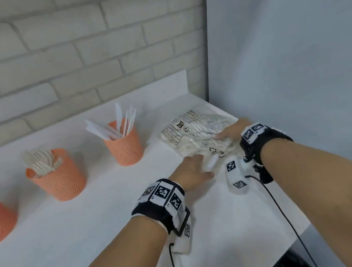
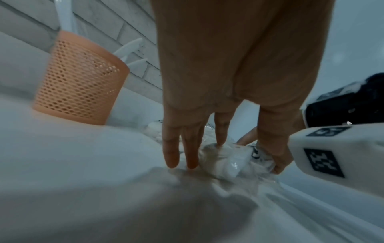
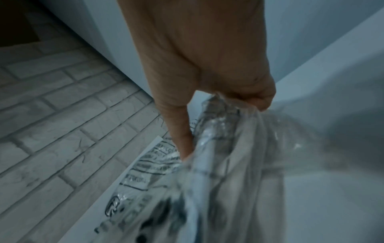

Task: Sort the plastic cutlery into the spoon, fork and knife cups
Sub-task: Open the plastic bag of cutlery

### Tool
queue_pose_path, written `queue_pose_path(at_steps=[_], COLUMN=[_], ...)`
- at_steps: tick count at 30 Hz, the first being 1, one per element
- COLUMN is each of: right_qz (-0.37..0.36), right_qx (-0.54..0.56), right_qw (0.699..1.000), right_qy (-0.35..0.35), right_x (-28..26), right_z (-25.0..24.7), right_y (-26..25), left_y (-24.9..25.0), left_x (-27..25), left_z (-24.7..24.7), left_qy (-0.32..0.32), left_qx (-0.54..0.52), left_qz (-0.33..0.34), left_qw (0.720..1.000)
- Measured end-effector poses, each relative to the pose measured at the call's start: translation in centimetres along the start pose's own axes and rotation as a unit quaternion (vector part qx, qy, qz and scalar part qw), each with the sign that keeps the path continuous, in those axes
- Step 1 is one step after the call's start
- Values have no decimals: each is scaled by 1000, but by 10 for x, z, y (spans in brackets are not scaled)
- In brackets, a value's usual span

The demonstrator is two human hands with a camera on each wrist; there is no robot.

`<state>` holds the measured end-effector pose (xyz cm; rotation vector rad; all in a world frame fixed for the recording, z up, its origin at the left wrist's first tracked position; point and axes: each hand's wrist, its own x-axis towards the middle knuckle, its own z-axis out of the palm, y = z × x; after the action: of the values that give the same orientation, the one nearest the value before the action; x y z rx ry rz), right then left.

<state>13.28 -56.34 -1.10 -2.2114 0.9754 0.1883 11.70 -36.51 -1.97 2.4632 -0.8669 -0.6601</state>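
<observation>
Countertop [image 1: 83, 242] white; brick wall [image 1: 40, 51] behind; bag [image 1: 192, 128] near corner

1. Bag [image 1: 198, 134]: clear, glossy, crinkled plastic film with black print.
2. Cups [image 1: 123, 145]: orange perforated plastic, matt.
3. Cutlery [image 1: 118, 117]: smooth white plastic.
4. Surface [image 1: 70, 232]: white matt cloth, creased.
5. Wall [image 1: 62, 47]: rough painted brick, matt.

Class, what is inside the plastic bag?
White cutlery shows faintly through the bag, one handle poking out by the left hand. The print and the right hand cover the rest.

pale brick wall [image 1: 62, 47], white counter [image 1: 72, 244]
</observation>
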Motion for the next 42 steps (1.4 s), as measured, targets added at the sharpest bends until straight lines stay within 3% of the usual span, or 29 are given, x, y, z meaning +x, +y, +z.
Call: queue_pose_path(at_steps=[5, 8, 10, 12, 13, 15, 17, 18, 20, 22, 24, 26, 30, 33, 34, 36, 38, 40, 42], right_qz=[-62, -119, -178, -260, -299, -375, -433, -453, -491, -527, -584, -637, -646, -635, -633, -626, -628, -629, -596], right_qx=[19, 22, 59, 48, 35, 10, -9, -5, 2, 8, -1, -57, -247, -340, -320, -181, -30, 17, 8], right_qw=[993, 981, 967, 949, 936, 902, 872, 860, 832, 811, 782, 744, 671, 630, 634, 696, 744, 754, 758], right_qy=[-100, -154, -170, -171, -182, -216, -229, -235, -257, -255, -218, -194, -268, -292, -307, -302, -227, -188, -265], right_x=[3, -12, -33, -59, -74, -107, -133, -141, -160, -176, -194, -210, -238, -248, -249, -250, -248, -253, -259], right_z=[-15, -39, -52, -58, -57, -51, -34, -27, -5, 21, 49, 76, 127, 158, 162, 158, 150, 146, 151], right_y=[5, -5, -7, -11, -14, -25, -41, -46, -62, -79, -94, -105, -112, -109, -110, -118, -135, -153, -162], left_y=[-13, -20, -20, -21, -23, -30, -41, -44, -60, -81, -100, -113, -131, -146, -149, -158, -162, -165, -166], left_x=[-4, -10, -20, -35, -43, -61, -84, -92, -124, -155, -188, -218, -262, -284, -290, -299, -305, -306, -304], left_z=[-5, -24, -43, -64, -72, -84, -90, -90, -99, -110, -120, -125, -125, -118, -116, -113, -113, -115, -116], left_qy=[18, 185, 322, 394, 382, 284, 186, 168, 210, 274, 319, 343, 363, 338, 330, 324, 318, 318, 339], left_qx=[-67, -129, -193, -247, -270, -308, -328, -333, -366, -430, -454, -450, -468, -430, -409, -386, -380, -371, -359], left_qz=[-30, -24, -25, -63, -92, -149, -160, -144, -103, -46, -7, -6, -21, -36, -45, -50, -33, -20, -10], left_qw=[997, 974, 926, 883, 879, 896, 912, 917, 901, 859, 832, 825, 805, 837, 850, 862, 868, 872, 869])
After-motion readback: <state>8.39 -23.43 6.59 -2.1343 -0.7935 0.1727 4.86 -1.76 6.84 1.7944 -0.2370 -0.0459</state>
